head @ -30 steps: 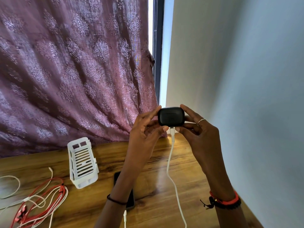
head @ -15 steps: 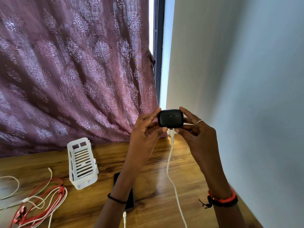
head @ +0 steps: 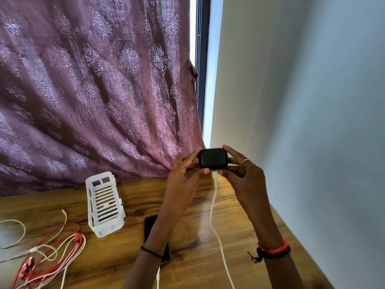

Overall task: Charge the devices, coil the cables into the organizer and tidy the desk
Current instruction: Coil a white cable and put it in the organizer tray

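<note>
A black earbuds case (head: 212, 158) is held up above the wooden desk (head: 239, 236) between my left hand (head: 184, 174) and my right hand (head: 242, 174). A white cable (head: 214, 207) is plugged into the case's underside and hangs down to the desk. A black phone (head: 150, 226) lies flat under my left forearm, with another white plug at its near end. A white slotted organizer (head: 104, 203) stands empty to the left. Tangled red and white cables (head: 52, 253) lie at the desk's left.
A patterned mauve curtain (head: 93, 90) hangs behind the desk. A pale wall (head: 302, 122) runs along the desk's right edge. A loose white cable loop (head: 14, 234) lies at the far left.
The case's small green light, seen half a second ago, no longer shows. Both hands and the case have shifted only slightly.
</note>
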